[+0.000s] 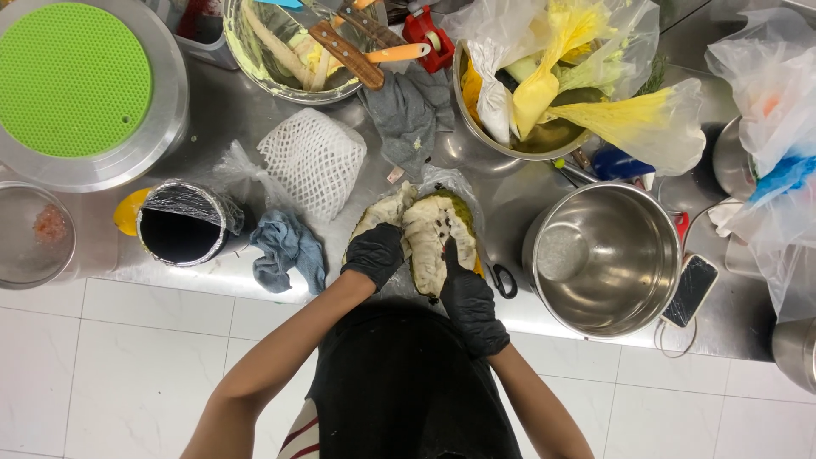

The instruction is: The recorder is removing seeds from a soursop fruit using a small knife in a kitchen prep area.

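Far left: green mat [72, 78] lying on a round steel lid [170, 102]; glass bowl [30, 234] below it at the surface [476, 183] edge
Left: foil-rimmed cup [180, 225], white foam net [313, 160] and blue rag [289, 246] near each other
Left hand [374, 253]: black glove, grip closed on the left half of the fruit [425, 231]
Fruit: split open, pale flesh up, green rind, on the surface near its front edge, straight before the person
Right hand [469, 304]: black glove, fingers pressed into the right half, grip closed on it
Behind: steel bowl with knives [293, 51], grey cloth [410, 109], bowl of yellow bags [544, 85]
Right: empty steel pot [605, 259] just beside the fruit, phone [690, 291] at its right
Far right: clear bags [769, 127]
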